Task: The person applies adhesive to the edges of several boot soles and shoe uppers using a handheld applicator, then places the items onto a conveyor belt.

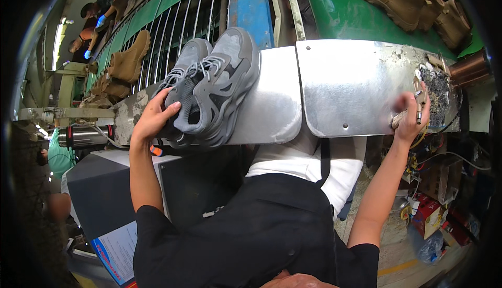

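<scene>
A pair of grey lace-up sneakers lies on the left part of the metal bench, toes pointing away from me. My left hand [152,118] is closed on the heel end of the left sneaker [191,55], thumb on its collar. The right sneaker [230,78] leans close beside it, its opening toward me. Over at the bench's right end, my right hand [413,115] is wrapped round a small metal hand tool [418,92]. Its exact kind is hard to make out. The tool is beside a rough, dark, crusted patch [438,97].
The metal bench top [350,89] has a gap across its middle. Behind it runs a wire-rack conveyor [193,8] with tan boots [128,58]; more tan boots [397,0] stand on a green surface. Other people work at far left. Cables and a red box [426,215] are at lower right.
</scene>
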Tool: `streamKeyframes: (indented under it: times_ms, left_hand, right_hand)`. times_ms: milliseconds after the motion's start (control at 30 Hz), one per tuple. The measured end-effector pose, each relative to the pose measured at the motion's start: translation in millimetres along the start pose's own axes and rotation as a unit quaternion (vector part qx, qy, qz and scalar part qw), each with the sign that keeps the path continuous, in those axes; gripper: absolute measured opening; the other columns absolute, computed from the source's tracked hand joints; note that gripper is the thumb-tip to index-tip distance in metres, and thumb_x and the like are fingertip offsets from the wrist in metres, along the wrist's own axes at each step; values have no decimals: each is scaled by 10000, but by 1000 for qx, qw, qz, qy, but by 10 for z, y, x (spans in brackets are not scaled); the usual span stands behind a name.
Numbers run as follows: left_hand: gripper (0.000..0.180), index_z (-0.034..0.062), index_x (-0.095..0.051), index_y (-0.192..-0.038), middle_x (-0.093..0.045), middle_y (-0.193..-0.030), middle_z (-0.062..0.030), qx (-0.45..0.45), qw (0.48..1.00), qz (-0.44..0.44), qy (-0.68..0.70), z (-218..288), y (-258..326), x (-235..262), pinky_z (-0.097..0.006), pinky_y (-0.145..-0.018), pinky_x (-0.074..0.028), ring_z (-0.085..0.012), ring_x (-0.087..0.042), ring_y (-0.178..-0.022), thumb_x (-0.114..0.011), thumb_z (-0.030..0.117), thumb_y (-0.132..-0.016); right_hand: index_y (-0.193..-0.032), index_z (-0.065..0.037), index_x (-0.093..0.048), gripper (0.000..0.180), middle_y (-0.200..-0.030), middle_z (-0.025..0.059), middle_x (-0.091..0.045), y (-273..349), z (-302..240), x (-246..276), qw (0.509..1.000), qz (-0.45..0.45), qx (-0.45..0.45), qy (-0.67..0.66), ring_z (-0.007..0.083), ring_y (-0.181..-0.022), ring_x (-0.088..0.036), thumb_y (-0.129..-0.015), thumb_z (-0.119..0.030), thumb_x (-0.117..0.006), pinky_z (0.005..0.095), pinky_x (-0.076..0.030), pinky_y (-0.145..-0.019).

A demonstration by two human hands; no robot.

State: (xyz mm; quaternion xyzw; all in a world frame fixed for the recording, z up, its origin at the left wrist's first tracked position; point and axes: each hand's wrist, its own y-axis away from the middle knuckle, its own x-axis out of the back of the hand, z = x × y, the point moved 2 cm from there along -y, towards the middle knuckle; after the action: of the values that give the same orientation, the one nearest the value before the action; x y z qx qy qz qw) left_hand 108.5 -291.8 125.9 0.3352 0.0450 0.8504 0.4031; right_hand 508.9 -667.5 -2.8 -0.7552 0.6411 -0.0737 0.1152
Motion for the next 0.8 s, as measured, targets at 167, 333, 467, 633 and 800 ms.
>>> streamKeyframes:
  times_ms: [167,333,467,633,800]
  left_hand:
    - [392,-66,-601,-896,-593,-720,-39,31,971,-6,-238,-159,39,122,-299,-667,-463,-104,-489,-700,-568,315,-984]
    - [357,-26,-603,-904,-564,-728,2,-3,981,1,-193,46,71,-26,-283,-615,-458,-81,-483,-667,-543,312,-1001]
    - [332,21,-562,-836,-476,-688,47,2,998,16,-65,172,-89,-325,-234,-582,-448,-44,-444,-624,-536,303,-1009]
    - [340,-7,-562,-882,-496,-682,25,-12,992,45,-117,208,-96,-454,-244,-565,-422,-57,-461,-610,-570,315,-990]
    - [364,2,-569,-888,-521,-674,6,0,980,44,-193,285,-31,-502,-251,-571,-417,-82,-484,-605,-595,356,-970]
  right_hand:
    - [-1317,88,-466,457,-828,84,-639,3,62,57,1000,11,7,-25,140,-700,-586,-896,-76,-534,246,-477,-654]
    - [-1319,93,-460,458,-830,85,-640,16,64,40,999,-1,-15,-40,141,-702,-583,-901,-80,-533,248,-480,-655]
    - [-1321,96,-458,464,-836,87,-642,7,56,45,999,-2,-11,-37,143,-710,-592,-899,-78,-539,249,-484,-663]
    - [-1317,94,-468,465,-850,94,-646,-2,79,64,999,2,-4,-42,143,-708,-604,-895,-80,-552,250,-487,-669]
    - [-1312,75,-488,455,-846,91,-658,-8,115,82,999,2,-10,-44,149,-714,-627,-894,-86,-566,249,-506,-662]
